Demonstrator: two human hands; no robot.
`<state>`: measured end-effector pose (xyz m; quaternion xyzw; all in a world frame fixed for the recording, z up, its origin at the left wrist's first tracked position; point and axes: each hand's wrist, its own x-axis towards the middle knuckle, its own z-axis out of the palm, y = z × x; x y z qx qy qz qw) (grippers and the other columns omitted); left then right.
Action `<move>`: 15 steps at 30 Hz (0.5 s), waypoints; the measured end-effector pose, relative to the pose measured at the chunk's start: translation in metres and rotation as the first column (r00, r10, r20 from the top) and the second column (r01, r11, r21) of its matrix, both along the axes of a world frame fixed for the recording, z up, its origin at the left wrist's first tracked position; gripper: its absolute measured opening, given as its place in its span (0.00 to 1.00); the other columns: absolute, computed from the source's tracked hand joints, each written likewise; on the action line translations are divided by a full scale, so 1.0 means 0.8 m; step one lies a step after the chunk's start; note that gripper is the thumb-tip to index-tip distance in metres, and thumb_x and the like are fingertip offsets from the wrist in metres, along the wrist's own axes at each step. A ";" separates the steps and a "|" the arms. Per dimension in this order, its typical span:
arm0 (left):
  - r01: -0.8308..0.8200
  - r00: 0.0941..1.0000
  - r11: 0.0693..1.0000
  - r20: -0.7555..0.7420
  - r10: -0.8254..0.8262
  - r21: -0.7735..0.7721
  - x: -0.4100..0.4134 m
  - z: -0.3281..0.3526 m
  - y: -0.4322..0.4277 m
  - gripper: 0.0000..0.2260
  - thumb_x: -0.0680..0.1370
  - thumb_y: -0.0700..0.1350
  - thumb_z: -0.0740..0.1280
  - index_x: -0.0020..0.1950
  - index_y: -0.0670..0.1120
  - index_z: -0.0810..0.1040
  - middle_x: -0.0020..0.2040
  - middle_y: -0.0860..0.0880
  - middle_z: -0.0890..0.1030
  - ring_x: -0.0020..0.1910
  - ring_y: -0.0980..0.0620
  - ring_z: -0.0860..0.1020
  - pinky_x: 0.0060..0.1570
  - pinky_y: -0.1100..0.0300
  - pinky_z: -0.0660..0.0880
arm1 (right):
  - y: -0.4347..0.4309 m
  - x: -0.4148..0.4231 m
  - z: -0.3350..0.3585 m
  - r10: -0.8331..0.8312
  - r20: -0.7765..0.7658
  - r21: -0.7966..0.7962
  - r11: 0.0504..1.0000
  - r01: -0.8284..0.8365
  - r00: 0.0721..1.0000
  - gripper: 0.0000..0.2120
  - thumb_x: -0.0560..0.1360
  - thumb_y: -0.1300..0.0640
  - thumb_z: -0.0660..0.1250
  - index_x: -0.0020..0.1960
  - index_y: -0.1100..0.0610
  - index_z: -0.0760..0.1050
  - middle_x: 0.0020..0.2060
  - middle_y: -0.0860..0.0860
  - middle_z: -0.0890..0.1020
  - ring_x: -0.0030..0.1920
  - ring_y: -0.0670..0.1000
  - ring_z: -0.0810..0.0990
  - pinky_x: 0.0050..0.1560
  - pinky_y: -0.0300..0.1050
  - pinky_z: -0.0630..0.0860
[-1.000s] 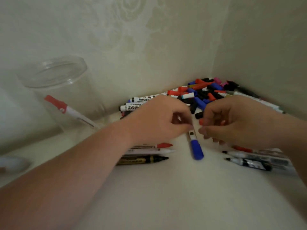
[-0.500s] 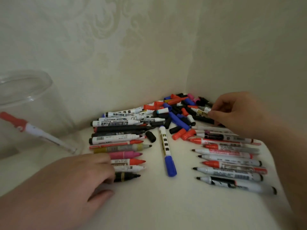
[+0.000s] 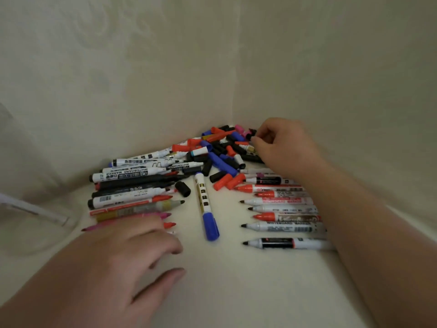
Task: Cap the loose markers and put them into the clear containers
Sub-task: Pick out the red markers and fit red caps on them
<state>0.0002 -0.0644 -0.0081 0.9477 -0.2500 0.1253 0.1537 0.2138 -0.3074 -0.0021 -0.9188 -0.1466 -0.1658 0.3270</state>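
The step in hand is finding a cap. The right hand [image 3: 286, 150] reaches to the desk's [image 3: 224, 292] back corner, where loose caps [image 3: 222, 159] lie heaped, and its curled fingertips pinch what looks like a black cap [image 3: 251, 135] at the far edge of the heap. The left hand [image 3: 127, 254] lies relaxed, fingers loosely spread, on the near end of the left row [image 3: 132, 185] of uncapped markers, gripping none that I can see. A second row [image 3: 279, 209] of uncapped markers lies on the right, partly under the right forearm. Between the rows lies one marker [image 3: 205, 202] already wearing a blue cap, apart from both. The container [image 3: 14, 166] stands at the desk's left edge, mostly out of view, with one pen [image 3: 30, 208] leaning inside. The task seems barely begun. The next move likely calls for lifting the cap clear of the heap, taking up a black-tipped marker with the left hand, pressing the cap on straight until it seats, then carrying the capped markers left to the container.
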 end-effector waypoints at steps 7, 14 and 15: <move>0.088 0.996 0.981 0.013 -0.091 0.175 0.052 0.003 -0.146 0.14 0.78 0.62 0.63 0.51 0.54 0.79 0.47 0.56 0.70 0.46 0.55 0.66 0.44 0.58 0.65 | -0.018 -0.006 0.010 0.023 0.021 0.080 0.997 -0.024 1.000 0.06 0.76 0.54 0.71 0.40 0.51 0.79 0.32 0.44 0.79 0.34 0.44 0.76 0.36 0.41 0.73; 0.004 0.998 0.979 -0.064 0.009 0.202 0.073 -0.011 -0.162 0.05 0.84 0.54 0.59 0.55 0.57 0.73 0.48 0.58 0.68 0.46 0.56 0.63 0.46 0.58 0.60 | -0.039 -0.007 0.023 0.026 -0.001 0.196 0.980 -0.026 1.000 0.05 0.76 0.55 0.71 0.42 0.50 0.80 0.37 0.47 0.82 0.39 0.48 0.81 0.41 0.45 0.81; -0.026 0.993 0.993 -0.108 0.039 0.116 0.069 -0.004 -0.153 0.06 0.83 0.58 0.59 0.53 0.59 0.73 0.47 0.59 0.70 0.46 0.58 0.66 0.47 0.61 0.62 | -0.039 -0.006 0.023 0.032 -0.001 0.196 0.980 -0.031 0.999 0.05 0.76 0.55 0.71 0.42 0.51 0.80 0.37 0.48 0.82 0.39 0.48 0.81 0.42 0.46 0.82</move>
